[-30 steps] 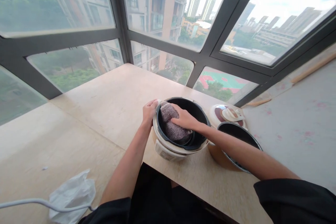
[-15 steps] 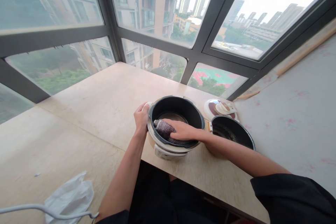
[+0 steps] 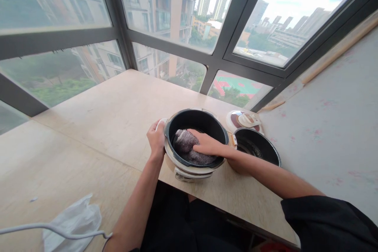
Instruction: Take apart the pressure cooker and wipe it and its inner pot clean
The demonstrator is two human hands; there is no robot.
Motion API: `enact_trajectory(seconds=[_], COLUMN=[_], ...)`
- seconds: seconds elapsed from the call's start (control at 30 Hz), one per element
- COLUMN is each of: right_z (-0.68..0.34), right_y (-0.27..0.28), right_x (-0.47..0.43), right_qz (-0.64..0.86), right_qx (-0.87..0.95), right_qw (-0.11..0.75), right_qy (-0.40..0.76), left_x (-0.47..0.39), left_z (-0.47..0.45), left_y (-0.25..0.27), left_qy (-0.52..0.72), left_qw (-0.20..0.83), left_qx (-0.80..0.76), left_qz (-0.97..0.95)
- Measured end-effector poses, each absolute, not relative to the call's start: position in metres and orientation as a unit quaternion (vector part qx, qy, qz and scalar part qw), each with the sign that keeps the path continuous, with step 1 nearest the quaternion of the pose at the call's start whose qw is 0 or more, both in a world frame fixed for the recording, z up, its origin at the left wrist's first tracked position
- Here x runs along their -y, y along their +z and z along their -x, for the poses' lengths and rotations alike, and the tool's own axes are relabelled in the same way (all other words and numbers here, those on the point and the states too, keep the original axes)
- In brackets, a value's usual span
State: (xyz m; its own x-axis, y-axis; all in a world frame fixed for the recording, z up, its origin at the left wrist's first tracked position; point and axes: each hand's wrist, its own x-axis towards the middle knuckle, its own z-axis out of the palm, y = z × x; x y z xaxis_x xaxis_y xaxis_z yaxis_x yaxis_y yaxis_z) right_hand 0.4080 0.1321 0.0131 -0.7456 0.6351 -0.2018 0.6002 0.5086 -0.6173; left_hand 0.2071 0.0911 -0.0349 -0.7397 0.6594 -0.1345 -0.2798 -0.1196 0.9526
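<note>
Inside the cooker (image 3: 191, 174), the right hand (image 3: 206, 143) holds a bunched purplish cloth (image 3: 185, 141), its grip curled over the fabric. The left hand (image 3: 156, 138) wraps its grip round the cooker's left handle (image 3: 161, 122). On the surface (image 3: 112, 122), an inner pot (image 3: 261, 147) and a lid (image 3: 244, 119) stand right of the cooker.

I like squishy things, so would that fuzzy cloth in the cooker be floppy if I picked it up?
Probably floppy: the cloth bunches up under the right hand. It may not slip easily, since its surface looks fuzzy. It likely won't roll inside the cooker, because it's lumpy.
</note>
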Motion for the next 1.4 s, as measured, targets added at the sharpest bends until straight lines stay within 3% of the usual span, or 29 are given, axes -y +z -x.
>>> enact_trajectory(seconds=[0.1,0.23,0.5,0.63,0.87,1.03,1.13,1.2,1.4], right_z=[-0.408,-0.402,-0.361,-0.351,-0.384,-0.399,-0.401,-0.405,-0.423], right_y=[0.017,0.026,0.017,0.015,0.048,0.067,0.066,0.061,0.034], right_x=[-0.143,-0.155,-0.151,-0.133,-0.127,-0.136,-0.147,-0.159,-0.201], right_qz=[0.444,0.422,0.432,0.41,0.156,0.103,0.119,0.121,-0.009], right_qx=[0.821,0.817,0.824,0.846,0.915,0.915,0.906,0.916,0.976], right_qw=[0.1,0.203,0.141,0.043,-0.223,-0.364,-0.402,-0.383,-0.186], right_qy=[0.346,0.336,0.339,0.338,0.298,0.142,0.051,-0.004,-0.111], left_x=[-0.092,-0.093,-0.094,-0.095,-0.097,-0.097,-0.096,-0.095,-0.096], left_z=[-0.207,-0.206,-0.203,-0.203,-0.2,-0.199,-0.198,-0.197,-0.197], left_y=[-0.035,-0.039,-0.049,-0.05,-0.05,-0.05,-0.049,-0.048,-0.046], left_qy=[0.736,0.742,0.744,0.743,0.737,0.738,0.736,0.732,0.732], left_qw=[0.318,0.313,0.314,0.304,0.28,0.282,0.285,0.29,0.294], left_qx=[-0.576,-0.569,-0.56,-0.564,-0.582,-0.58,-0.578,-0.578,-0.575], left_qz=[-0.16,-0.167,-0.183,-0.192,-0.202,-0.199,-0.207,-0.215,-0.218])
